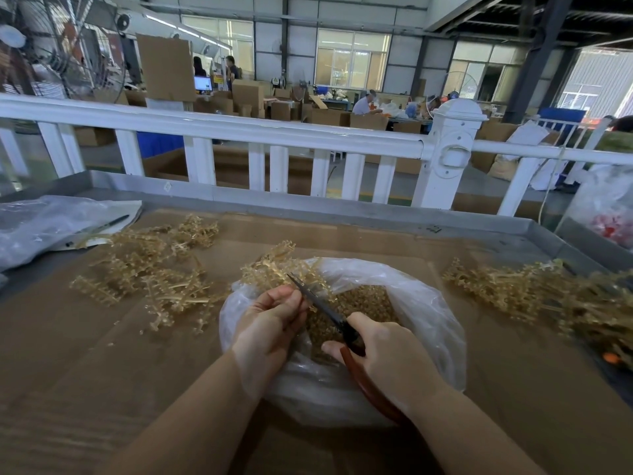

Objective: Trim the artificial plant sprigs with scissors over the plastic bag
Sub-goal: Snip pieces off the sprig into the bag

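Note:
A clear plastic bag [428, 303] lies open on the cardboard-covered table, with a heap of small tan trimmings [363, 303] inside. My left hand [270, 323] pinches a tan plastic sprig [277, 269] over the bag's far rim. My right hand [383, 354] grips red-handled scissors [329, 310]. The dark blades point up and left and meet the sprig just beside my left fingers. Whether the blades are parted is hard to tell.
A pile of tan sprigs [154, 269] lies at the left, another pile [534, 293] at the right. A clear bag with a pen [51, 224] sits far left. A metal table rim [308, 207] and a white railing [239, 132] run behind. A bag with red pieces [609, 214] stands far right.

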The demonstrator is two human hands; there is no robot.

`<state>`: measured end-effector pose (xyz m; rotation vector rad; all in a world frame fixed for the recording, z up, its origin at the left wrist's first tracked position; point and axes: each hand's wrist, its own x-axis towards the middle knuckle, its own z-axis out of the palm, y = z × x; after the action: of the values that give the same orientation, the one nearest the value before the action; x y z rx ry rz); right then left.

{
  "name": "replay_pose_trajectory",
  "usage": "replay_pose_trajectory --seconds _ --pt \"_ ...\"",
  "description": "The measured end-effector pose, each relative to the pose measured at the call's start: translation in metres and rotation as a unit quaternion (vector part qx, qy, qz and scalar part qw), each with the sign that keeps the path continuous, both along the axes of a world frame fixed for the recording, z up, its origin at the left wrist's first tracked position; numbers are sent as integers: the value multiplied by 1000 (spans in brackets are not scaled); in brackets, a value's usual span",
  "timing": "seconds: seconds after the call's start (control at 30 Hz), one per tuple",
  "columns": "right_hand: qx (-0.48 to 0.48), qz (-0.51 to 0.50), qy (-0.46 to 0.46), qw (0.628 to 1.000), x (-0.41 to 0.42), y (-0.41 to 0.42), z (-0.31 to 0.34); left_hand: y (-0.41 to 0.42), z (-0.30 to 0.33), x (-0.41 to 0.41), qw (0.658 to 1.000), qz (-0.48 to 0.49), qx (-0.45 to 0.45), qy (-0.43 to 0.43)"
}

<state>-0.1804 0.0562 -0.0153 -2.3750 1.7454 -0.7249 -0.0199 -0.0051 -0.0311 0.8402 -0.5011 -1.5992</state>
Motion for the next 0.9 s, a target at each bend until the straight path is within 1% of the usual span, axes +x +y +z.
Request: replay_pose_trajectory --seconds 0.2,0.37,0.6,0.9 --pt "-1 -2 -1 1000 1 0 0 -1 -2 2 1000 -4 -11 -5" --pt "-2 -5 -8 1000 3 -2 -2 2 -4 0 998 -35 -48 -39" --pt "12 3 -21 1000 3 -6 -4 0 -8 4 998 -45 -39 -29" --pt "2 0 -18 1000 2 -7 -7 2 -6 3 998 -42 -45 -32"
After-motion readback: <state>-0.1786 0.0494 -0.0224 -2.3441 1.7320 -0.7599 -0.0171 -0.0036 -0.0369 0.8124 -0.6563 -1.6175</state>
